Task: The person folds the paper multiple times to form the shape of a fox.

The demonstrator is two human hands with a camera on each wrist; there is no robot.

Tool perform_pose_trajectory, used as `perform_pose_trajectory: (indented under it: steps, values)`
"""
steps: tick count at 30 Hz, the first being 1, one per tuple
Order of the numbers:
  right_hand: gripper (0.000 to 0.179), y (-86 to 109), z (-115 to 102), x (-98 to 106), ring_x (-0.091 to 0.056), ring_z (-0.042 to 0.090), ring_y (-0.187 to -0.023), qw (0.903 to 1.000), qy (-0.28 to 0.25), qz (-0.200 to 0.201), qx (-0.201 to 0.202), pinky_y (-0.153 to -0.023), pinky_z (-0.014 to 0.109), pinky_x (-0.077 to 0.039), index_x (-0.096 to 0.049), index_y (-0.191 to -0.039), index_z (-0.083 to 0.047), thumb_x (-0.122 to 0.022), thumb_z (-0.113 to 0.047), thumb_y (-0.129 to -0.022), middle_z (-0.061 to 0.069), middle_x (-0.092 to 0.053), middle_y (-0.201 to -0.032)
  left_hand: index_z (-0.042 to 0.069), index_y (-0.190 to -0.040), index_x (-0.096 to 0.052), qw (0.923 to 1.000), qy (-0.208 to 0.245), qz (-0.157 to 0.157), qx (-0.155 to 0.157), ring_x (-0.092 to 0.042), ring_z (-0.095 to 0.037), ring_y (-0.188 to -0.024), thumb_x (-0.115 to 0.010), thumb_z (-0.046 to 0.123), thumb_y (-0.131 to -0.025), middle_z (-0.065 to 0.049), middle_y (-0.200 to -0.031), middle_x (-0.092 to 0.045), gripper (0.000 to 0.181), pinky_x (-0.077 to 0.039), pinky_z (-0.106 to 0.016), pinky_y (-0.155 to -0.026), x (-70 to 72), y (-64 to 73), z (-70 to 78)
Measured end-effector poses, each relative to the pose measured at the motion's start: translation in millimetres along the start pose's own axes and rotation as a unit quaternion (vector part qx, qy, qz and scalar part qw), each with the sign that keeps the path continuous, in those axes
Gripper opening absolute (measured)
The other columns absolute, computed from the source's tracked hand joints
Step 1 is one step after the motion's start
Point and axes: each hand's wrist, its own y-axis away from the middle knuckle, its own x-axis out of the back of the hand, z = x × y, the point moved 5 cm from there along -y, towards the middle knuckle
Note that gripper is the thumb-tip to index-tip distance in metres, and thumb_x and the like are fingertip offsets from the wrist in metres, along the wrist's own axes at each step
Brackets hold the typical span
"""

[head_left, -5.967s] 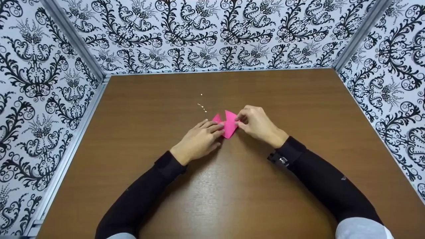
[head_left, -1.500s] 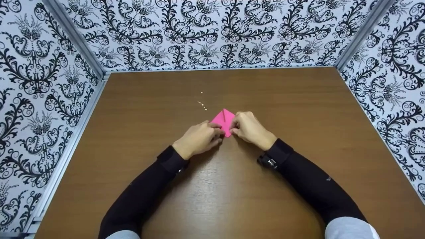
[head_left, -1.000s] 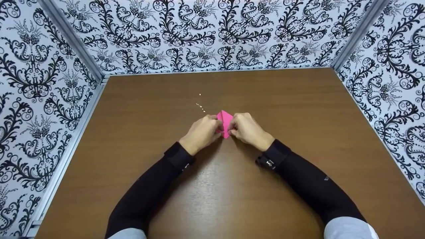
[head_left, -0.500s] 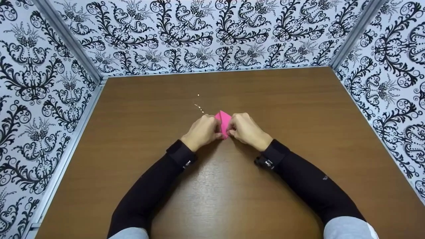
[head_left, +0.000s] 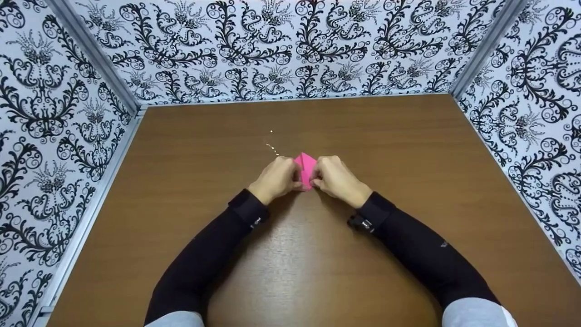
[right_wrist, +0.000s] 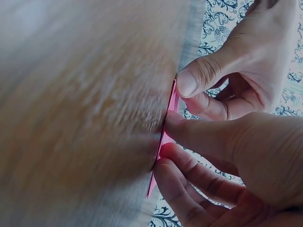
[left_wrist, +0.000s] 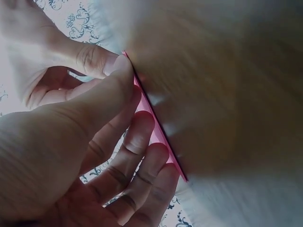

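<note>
A small folded sheet of pink paper lies on the brown table between the two hands, one corner pointing away from me. On its left side, my left hand holds the edge with curled fingers. My right hand pinches the opposite side, thumb close to the near corner. In the left wrist view the paper shows edge-on, close to the tabletop, with the left fingertips along it. The right wrist view has both thumbs at the paper. Fingers cover the paper's sides.
The wooden table is bounded by patterned panels at the back and sides, with grey metal framing in the corners. Several tiny pale specks mark the tabletop just beyond the left hand.
Six seconds ago the pink paper had a gap between two raised points; now it is a narrower diamond. My left fingers, earlier laid across it, have curled at its left edge. Little moved recently.
</note>
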Motion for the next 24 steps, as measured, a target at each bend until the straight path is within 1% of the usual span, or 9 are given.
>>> perform_pose_trajectory:
  steps: [5, 11, 15, 20, 24]
  values:
    - [0.008, -0.4, -1.2, 0.0, -0.079, 0.029, -0.089, 0.9999, 0.008, 0.004, 0.006, -0.081, 0.046, -0.069, -0.091, -0.090, -0.009, -0.093, -0.005, -0.097, 0.011, -0.082, -0.095, 0.007, -0.085, -0.086, 0.9999, 0.000, -0.002, 0.016, -0.067, -0.017, -0.074, -0.101, 0.034, -0.092, -0.009, -0.084, -0.085, 0.032, -0.065, -0.041, -0.076, 5.5, -0.4, -11.2]
    - [0.010, 0.1, -2.1, 0.5, -0.077, 0.028, -0.087, 0.9998, 0.015, 0.006, 0.007, -0.079, 0.046, -0.068, -0.091, -0.088, -0.008, -0.095, -0.009, -0.097, 0.012, -0.080, -0.094, 0.006, -0.083, -0.083, 0.9994, 0.010, 0.012, 0.030, -0.065, -0.017, -0.074, -0.102, 0.030, -0.093, -0.009, -0.084, -0.083, 0.031, -0.061, -0.040, -0.074, 14.9, 1.3, -27.7]
    - [0.009, 0.3, -1.2, 0.8, -0.077, 0.028, -0.085, 0.9999, 0.011, 0.008, 0.007, -0.078, 0.045, -0.069, -0.091, -0.089, -0.007, -0.095, -0.008, -0.097, 0.013, -0.081, -0.094, 0.007, -0.083, -0.085, 0.9985, 0.020, 0.022, 0.046, -0.065, -0.015, -0.074, -0.101, 0.028, -0.094, -0.008, -0.086, -0.085, 0.028, -0.060, -0.038, -0.074, 21.8, 2.5, -40.1]
    - [0.008, 0.7, -1.6, 1.2, -0.077, 0.028, -0.084, 0.9999, 0.010, 0.008, 0.005, -0.077, 0.045, -0.070, -0.091, -0.090, -0.007, -0.095, -0.007, -0.097, 0.013, -0.080, -0.094, 0.008, -0.082, -0.087, 0.9970, 0.027, 0.039, 0.061, -0.069, -0.019, -0.078, -0.101, 0.026, -0.094, -0.008, -0.089, -0.086, 0.026, -0.062, -0.042, -0.078, 29.2, 5.0, -54.8]
    - [0.008, -0.3, -2.8, 0.7, -0.078, 0.028, -0.083, 0.9999, 0.007, 0.007, 0.005, -0.076, 0.045, -0.070, -0.091, -0.089, -0.007, -0.094, -0.007, -0.097, 0.012, -0.082, -0.092, 0.009, -0.081, -0.086, 0.9960, 0.031, 0.041, 0.073, -0.070, -0.022, -0.079, -0.101, 0.027, -0.094, -0.008, -0.089, -0.085, 0.026, -0.064, -0.046, -0.082, 31.0, 6.2, -62.7]
